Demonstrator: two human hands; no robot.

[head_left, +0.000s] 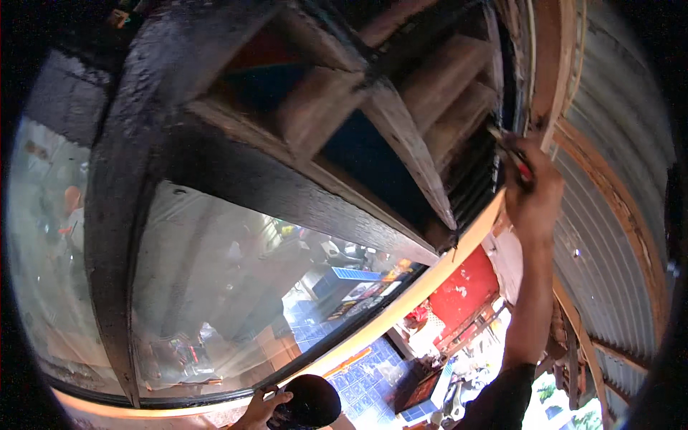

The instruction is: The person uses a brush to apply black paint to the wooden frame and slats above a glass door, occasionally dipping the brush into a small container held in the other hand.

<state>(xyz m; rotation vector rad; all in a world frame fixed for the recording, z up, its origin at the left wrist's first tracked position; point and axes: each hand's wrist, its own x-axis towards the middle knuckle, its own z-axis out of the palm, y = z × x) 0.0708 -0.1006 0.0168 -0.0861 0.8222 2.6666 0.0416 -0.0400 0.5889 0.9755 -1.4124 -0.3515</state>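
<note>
Raised high on the right, my right hand [534,183] is closed round a slim paintbrush [510,149] with a red patch on its handle. Its tip meets the right edge of a wooden lattice [401,122] above a window; the hand hides most of the brush. Low in the middle, my left hand [264,410] grips the rim of a round can [313,401] whose inside looks black. The window frame [244,179] is coated dark, while several lattice bars show bare brownish wood.
Window glass [208,287] below the lattice reflects a blue-tiled floor and goods. A pale yellow strip [459,240] borders the frame. Corrugated metal roofing [609,236] on wooden beams [616,172] rises at the right. Below lie blue floor tiles [365,380] and a red panel [462,290].
</note>
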